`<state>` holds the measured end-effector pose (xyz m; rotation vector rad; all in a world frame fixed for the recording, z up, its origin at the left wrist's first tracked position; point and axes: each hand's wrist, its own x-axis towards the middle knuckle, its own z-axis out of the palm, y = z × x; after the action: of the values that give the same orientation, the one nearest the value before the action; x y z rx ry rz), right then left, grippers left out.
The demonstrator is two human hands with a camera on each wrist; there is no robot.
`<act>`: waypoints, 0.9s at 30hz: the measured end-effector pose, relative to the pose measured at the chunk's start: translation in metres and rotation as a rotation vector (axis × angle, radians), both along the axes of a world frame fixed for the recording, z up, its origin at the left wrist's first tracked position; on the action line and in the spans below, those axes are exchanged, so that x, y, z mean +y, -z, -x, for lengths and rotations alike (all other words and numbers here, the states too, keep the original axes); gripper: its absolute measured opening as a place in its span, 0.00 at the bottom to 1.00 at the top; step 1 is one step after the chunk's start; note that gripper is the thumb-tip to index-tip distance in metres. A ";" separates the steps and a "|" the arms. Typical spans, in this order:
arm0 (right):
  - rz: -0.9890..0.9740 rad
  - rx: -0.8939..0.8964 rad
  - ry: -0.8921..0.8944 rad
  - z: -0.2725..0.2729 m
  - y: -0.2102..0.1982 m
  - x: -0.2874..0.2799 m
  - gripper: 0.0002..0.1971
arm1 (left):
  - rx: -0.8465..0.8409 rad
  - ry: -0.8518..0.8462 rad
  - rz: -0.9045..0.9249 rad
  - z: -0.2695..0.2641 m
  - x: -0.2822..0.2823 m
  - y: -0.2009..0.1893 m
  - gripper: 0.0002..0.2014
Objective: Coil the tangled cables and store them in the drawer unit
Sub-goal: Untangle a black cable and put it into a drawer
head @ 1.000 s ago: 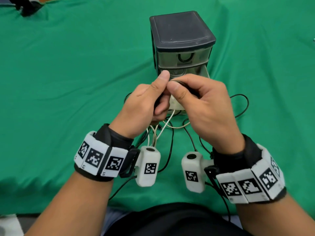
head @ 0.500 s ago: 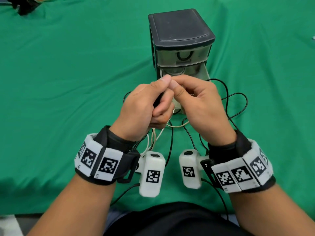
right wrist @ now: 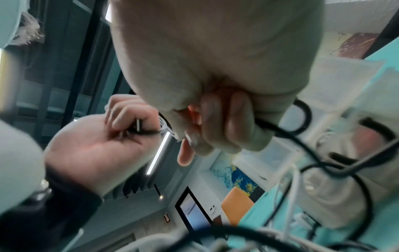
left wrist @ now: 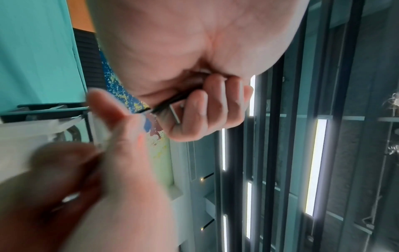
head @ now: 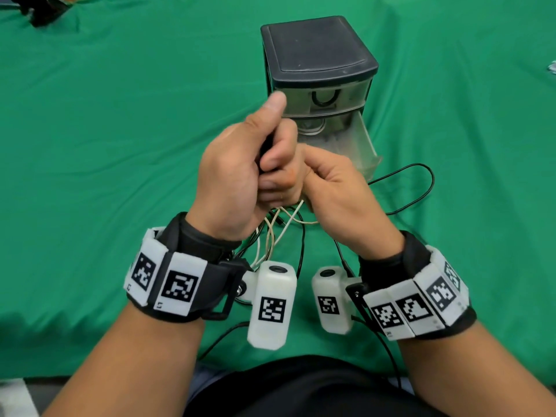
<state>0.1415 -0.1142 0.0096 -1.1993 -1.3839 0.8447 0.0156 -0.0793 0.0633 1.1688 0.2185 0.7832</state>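
Cables hang tangled beneath your raised fists, in front of the drawer unit [head: 319,64], whose lower drawer [head: 358,139] stands pulled out. Your left hand [head: 234,179] clenches a black cable [left wrist: 166,104], thumb up. Your right hand [head: 337,188] grips another black cable [right wrist: 278,131]. White cables [head: 270,236] trail onto the green cloth [head: 120,145]; your fingers hide how the strands cross.

From the head we look down at the table [head: 90,145], drawer unit [head: 319,55] at 12 o'clock; both wrist views look up, close, sharing the two fists.
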 end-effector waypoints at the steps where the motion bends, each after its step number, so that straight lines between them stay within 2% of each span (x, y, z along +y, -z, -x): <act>1: 0.044 -0.035 -0.015 0.000 0.004 0.000 0.13 | -0.020 -0.006 0.001 0.001 0.002 -0.003 0.28; 4: 0.109 -0.069 -0.053 0.003 0.008 -0.003 0.12 | -0.047 -0.090 -0.004 0.003 0.009 -0.012 0.25; 11: 0.109 -0.193 -0.105 0.003 -0.007 -0.009 0.12 | -0.094 -0.270 -0.034 -0.002 0.014 -0.010 0.16; 16: 0.152 -0.281 -0.139 0.000 -0.013 -0.016 0.13 | -0.021 -0.417 -0.146 -0.006 0.014 -0.005 0.11; 18: 0.163 -0.328 -0.147 0.000 -0.017 -0.019 0.13 | 0.104 -0.544 -0.297 -0.005 0.019 0.000 0.08; 21: 0.165 -0.348 -0.150 0.002 -0.019 -0.021 0.13 | 0.382 -0.689 -0.541 -0.003 0.022 0.008 0.06; 24: 0.156 -0.317 -0.138 -0.001 -0.025 -0.025 0.14 | 0.705 -0.646 -0.666 -0.002 0.018 0.013 0.08; 27: 0.118 -0.286 -0.113 -0.009 -0.026 -0.026 0.10 | 1.024 -0.512 -0.659 0.002 0.023 0.020 0.18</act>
<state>0.1505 -0.1404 0.0354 -1.3843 -1.6641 0.8678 0.0133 -0.0564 0.0437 2.1294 1.2116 0.6359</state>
